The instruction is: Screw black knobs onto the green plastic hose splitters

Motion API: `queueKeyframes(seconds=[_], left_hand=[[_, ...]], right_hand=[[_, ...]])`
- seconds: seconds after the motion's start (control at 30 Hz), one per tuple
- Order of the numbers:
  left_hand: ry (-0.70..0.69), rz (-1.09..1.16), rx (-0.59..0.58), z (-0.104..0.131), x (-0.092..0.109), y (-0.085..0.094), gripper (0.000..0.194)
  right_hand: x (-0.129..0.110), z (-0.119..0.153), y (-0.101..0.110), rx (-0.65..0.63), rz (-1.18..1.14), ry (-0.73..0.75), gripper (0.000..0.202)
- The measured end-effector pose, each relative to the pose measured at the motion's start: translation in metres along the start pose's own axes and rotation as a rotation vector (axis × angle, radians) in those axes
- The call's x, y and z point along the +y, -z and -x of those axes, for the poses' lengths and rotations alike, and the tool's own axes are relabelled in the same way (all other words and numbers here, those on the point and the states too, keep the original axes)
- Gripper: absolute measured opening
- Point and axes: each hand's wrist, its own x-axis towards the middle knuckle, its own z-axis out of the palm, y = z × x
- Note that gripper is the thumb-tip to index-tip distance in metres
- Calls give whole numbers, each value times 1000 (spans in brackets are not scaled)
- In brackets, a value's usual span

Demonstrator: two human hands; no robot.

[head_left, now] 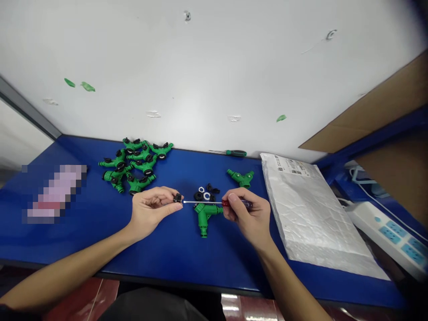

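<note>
Between the fingertips of my left hand [150,211] is a small black plastic part [177,197]. My right hand [247,211] grips a screwdriver [207,203] by its red and dark handle. The thin shaft points left, its tip just by the black part; whether they touch I cannot tell. Beneath the shaft lies a green Y-shaped hose connector [204,218] on the blue table [167,263]. Behind it sit white ring washers [207,196] and several small black parts [213,188]. A second green Y connector [241,178], without black levers, rests behind my right hand.
Several green connectors with black levers [140,167] are heaped at the back left. A green-handled screwdriver [236,153] lies against the white wall. On the right are a white plastic mailer bag [310,214] and a power strip [391,234]. A blurred-out pinkish item [56,191] lies far left.
</note>
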Motion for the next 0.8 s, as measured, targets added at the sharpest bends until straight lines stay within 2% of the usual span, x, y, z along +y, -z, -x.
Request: queueKeyframes(seconds=[0.2, 0.57, 0.63, 0.73, 0.8], left_hand=[[61, 12, 20, 3, -2, 1, 16], [80, 49, 34, 4, -5, 1, 17], [67, 50, 33, 3, -5, 1, 17], [31, 40, 46, 0, -5, 3, 16], [11, 14, 64, -1, -3, 3, 16]], right_hand=[[0, 3, -3, 6, 43, 47, 35], [-2, 4, -5, 14, 92, 82, 35], [-5, 2, -3, -31, 197, 125, 35], [-8, 1, 1, -174, 372, 154, 38], [-7, 0, 3, -201, 383, 155, 28]])
